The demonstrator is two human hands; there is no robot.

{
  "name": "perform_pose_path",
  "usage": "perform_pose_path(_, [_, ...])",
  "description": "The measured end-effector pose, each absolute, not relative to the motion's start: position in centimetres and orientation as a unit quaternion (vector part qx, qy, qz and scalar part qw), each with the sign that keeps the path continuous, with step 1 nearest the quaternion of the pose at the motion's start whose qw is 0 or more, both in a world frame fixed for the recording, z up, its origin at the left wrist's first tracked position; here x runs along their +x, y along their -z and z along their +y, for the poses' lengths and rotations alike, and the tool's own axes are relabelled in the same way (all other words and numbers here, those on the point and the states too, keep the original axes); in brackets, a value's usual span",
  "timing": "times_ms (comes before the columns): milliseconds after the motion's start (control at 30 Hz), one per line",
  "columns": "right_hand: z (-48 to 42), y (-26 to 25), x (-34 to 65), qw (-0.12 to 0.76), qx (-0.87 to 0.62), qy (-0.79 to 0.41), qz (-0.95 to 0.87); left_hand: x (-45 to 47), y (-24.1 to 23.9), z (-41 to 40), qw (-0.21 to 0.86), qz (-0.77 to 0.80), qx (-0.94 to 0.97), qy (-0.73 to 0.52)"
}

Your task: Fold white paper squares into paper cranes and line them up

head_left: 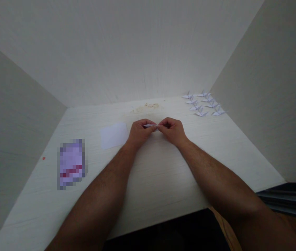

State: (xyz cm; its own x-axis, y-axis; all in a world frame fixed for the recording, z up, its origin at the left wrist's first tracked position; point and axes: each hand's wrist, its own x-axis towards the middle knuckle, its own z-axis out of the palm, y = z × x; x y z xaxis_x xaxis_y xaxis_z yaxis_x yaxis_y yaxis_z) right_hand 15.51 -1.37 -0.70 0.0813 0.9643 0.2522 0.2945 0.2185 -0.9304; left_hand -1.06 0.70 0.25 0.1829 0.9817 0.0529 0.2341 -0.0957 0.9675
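Between my two hands, over the middle of the table, is a small piece of folded white paper (150,125). My left hand (142,131) pinches it from the left, thumb and fingers closed. From the other side my right hand (172,129) also pinches it, the fingertips of both hands almost meeting. Most of the folded paper is covered by fingers, so its exact shape cannot be made out. A flat white sheet of paper (113,136) lies just left of my left hand.
Several folded white paper cranes (201,114) stand in rows at the back right. A blurred-out purple item with a red stripe (71,160) lies on the left. A small red spot (43,158) marks the white table (158,181). Pale walls (137,52) enclose three sides.
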Motion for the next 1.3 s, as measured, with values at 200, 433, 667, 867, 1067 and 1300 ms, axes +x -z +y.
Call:
perform_pose_path(200, [-1.4,0.8,15.5,0.513,-0.527,-0.307,-0.604,-0.9,-0.4,0.5,0.444,0.497,0.624,-0.409])
perform_pose_path(433, [-1.4,0.7,15.5,0.509,-0.539,-0.302,-0.599,-0.8,-0.6,0.4,0.453,0.487,0.615,-0.425])
perform_pose_path(667, [-1.4,0.9,15.5,0.505,-0.531,-0.31,-0.606,-0.9,-0.4,0.6,0.452,0.488,0.616,-0.421])
perform_pose_path(867, [-1.3,1.0,15.5,0.504,-0.528,-0.312,-0.608,-1.1,-0.1,0.8,0.453,0.485,0.618,-0.421])
perform_pose_path(1067, [-1.3,0.9,15.6,0.513,-0.527,-0.315,-0.6,-1.1,-0.1,0.8,0.475,0.475,0.606,-0.425])
perform_pose_path(1300, [-1.4,0.7,15.4,0.536,-0.529,-0.31,-0.58,-1.1,0.4,1.1,0.501,0.448,0.592,-0.446])
